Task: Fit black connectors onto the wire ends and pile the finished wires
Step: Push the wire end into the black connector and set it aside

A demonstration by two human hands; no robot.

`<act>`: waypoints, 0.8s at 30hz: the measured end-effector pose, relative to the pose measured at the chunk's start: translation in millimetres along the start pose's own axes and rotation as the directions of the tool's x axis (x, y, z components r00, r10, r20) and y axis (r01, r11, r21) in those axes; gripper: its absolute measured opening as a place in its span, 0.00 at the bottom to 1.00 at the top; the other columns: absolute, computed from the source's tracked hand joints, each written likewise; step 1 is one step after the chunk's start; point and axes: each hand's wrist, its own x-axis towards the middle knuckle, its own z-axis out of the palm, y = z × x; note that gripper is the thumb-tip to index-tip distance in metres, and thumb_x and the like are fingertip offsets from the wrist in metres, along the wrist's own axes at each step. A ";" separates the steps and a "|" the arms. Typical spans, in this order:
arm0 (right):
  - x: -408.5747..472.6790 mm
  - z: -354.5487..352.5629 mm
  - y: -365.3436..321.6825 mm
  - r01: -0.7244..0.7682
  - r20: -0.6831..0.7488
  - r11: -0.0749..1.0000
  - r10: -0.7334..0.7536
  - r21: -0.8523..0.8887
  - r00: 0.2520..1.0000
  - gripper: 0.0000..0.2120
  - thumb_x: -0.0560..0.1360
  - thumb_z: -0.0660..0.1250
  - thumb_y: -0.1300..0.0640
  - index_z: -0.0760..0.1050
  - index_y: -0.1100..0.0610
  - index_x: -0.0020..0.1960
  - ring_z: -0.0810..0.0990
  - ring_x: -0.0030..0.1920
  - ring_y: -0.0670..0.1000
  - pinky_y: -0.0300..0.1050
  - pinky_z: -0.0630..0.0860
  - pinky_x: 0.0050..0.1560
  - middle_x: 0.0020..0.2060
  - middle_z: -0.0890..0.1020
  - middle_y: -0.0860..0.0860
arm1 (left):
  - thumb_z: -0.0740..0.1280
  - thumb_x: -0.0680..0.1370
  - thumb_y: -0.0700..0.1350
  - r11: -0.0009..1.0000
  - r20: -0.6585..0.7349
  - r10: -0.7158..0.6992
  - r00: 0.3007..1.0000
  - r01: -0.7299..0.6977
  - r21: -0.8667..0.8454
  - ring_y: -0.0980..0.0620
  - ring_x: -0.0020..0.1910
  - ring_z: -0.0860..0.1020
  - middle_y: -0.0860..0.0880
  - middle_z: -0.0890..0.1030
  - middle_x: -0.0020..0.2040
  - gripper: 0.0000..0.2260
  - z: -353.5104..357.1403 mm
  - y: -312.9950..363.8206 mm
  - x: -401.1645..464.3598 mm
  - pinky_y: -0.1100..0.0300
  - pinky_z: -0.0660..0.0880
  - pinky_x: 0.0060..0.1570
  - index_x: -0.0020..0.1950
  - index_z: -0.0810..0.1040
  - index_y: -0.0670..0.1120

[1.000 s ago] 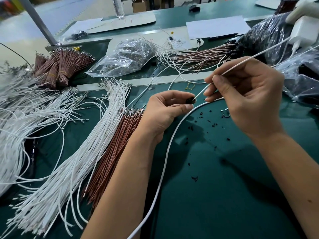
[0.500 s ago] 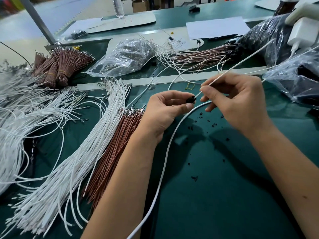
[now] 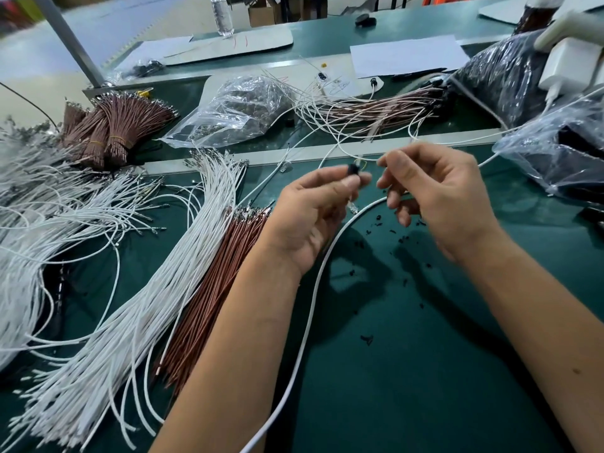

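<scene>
My left hand (image 3: 313,217) pinches a small black connector (image 3: 353,170) between thumb and forefinger, raised above the green table. A metal wire terminal (image 3: 353,208) pokes out just below those fingers. My right hand (image 3: 441,197) hovers a short gap to the right of the connector with its fingers curled. Blur hides whether a thin wire lies between its thumb and forefinger. Loose black connectors (image 3: 379,220) are scattered on the table under the hands. White wires (image 3: 157,289) and brown wires (image 3: 209,289) lie in bundles on the left. A pile of wires with connectors (image 3: 376,112) lies at the back.
A thick white cable (image 3: 313,289) runs from the bottom edge up under my right hand. Plastic bags (image 3: 242,103) (image 3: 555,152) sit at the back and right. Tied brown wire bundles (image 3: 111,129) stand at back left, and a white charger (image 3: 568,67) at top right.
My hands have drawn slightly apart. The right hand slid lower and left, and the thin white wire that ran up to the right from it no longer shows.
</scene>
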 end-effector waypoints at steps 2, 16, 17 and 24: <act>-2.8 5.9 3.2 -0.002 0.045 0.993 0.008 -0.117 0.999 0.15 0.76 0.72 0.47 0.82 0.60 0.48 0.79 0.31 0.51 0.43 0.75 0.23 0.37 0.84 0.55 | 0.73 0.67 0.39 0.982 -0.010 -0.003 1.000 0.001 -0.191 0.52 0.45 0.79 0.48 0.87 0.46 0.09 1.4 1.0 0.4 0.63 0.72 0.45 0.46 0.82 0.47; -7.4 -1.5 -11.7 -0.047 0.456 0.964 0.167 -0.263 0.874 0.08 0.76 0.75 0.64 0.81 0.60 0.39 0.74 0.27 0.46 0.38 0.68 0.25 0.28 0.80 0.53 | 0.73 0.67 0.42 0.938 -0.082 0.041 0.996 -0.067 -0.340 0.55 0.38 0.79 0.51 0.85 0.41 0.10 3.8 0.6 2.3 0.62 0.74 0.41 0.48 0.80 0.46; -7.6 -6.2 -13.2 -0.080 0.551 0.950 0.242 -0.301 0.799 0.08 0.75 0.75 0.63 0.81 0.58 0.38 0.74 0.27 0.44 0.36 0.67 0.25 0.28 0.80 0.51 | 0.73 0.67 0.42 0.937 -0.101 0.053 0.993 -0.085 -0.339 0.55 0.38 0.79 0.51 0.84 0.41 0.11 -0.3 4.3 2.2 0.63 0.74 0.40 0.48 0.80 0.46; -9.8 2.2 -9.6 -0.288 0.534 0.954 0.284 -0.079 0.796 0.16 0.77 0.73 0.45 0.83 0.60 0.46 0.74 0.28 0.44 0.33 0.63 0.20 0.36 0.82 0.53 | 0.73 0.64 0.37 0.976 -0.112 -0.002 0.994 -0.022 -0.216 0.56 0.31 0.77 0.49 0.84 0.37 0.13 5.9 1.9 -0.5 0.65 0.74 0.32 0.46 0.77 0.46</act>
